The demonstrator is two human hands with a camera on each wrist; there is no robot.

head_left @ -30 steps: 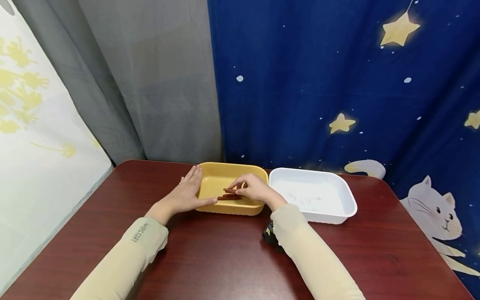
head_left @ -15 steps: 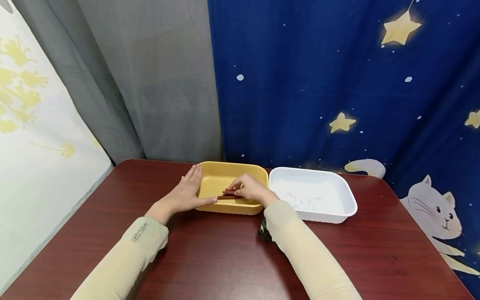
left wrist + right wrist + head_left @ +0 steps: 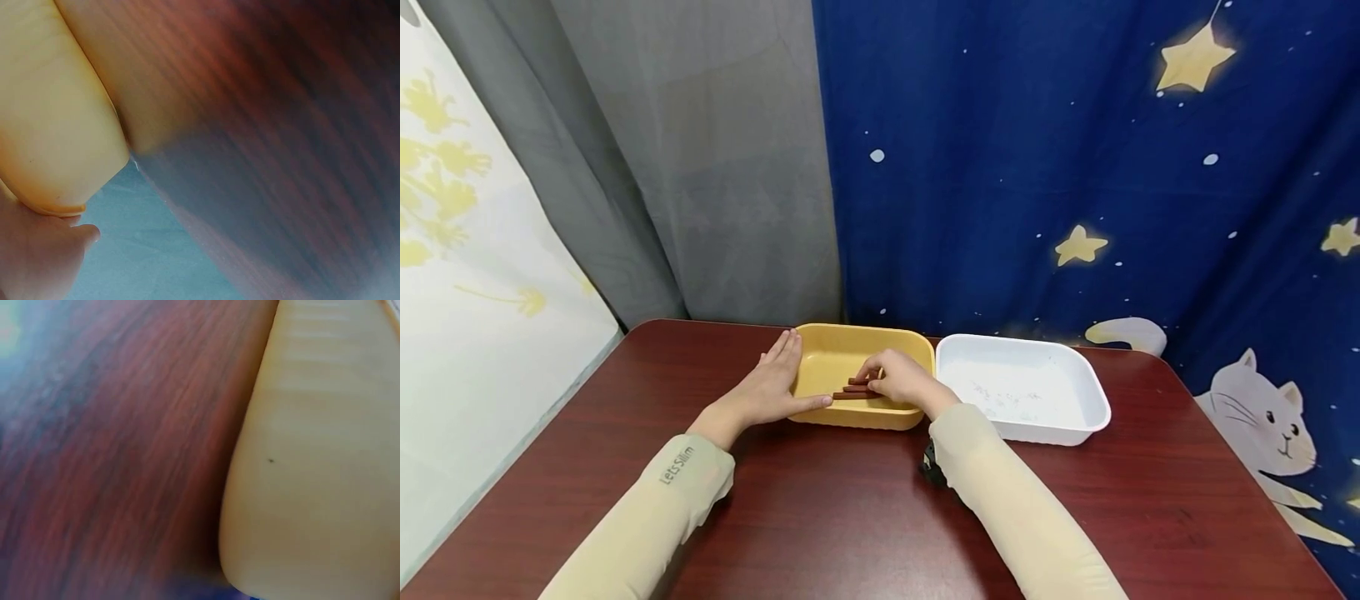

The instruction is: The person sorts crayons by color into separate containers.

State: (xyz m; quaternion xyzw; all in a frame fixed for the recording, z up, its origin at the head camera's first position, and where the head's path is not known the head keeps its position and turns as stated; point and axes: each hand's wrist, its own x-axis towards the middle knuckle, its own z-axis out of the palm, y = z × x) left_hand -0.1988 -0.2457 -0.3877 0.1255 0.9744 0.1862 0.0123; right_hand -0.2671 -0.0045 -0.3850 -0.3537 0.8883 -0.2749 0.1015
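In the head view a yellow bin [image 3: 820,333] sits at the far side of the table, with several slim reddish-brown sticks [image 3: 853,396] lying side by side in its front right part. My left hand [image 3: 760,387] rests against the bin's left side, fingers straight along the rim and thumb reaching over the front corner. Inside the bin, my right hand [image 3: 902,379] has its thumb and fingers curled down onto the sticks and pinches at their right ends, which it hides. The left wrist view shows part of the left hand [image 3: 44,250] at the bin's rim.
A white bin [image 3: 1030,383] with small marks on its floor stands right beside the yellow one. Both are on a dark red-brown table [image 3: 835,500]. A grey curtain [image 3: 745,167] and a blue starry curtain [image 3: 970,167] hang behind it.
The right hand has shifted slightly and the sticks under it now lie more nearly parallel. My left hand keeps its place on the yellow bin.
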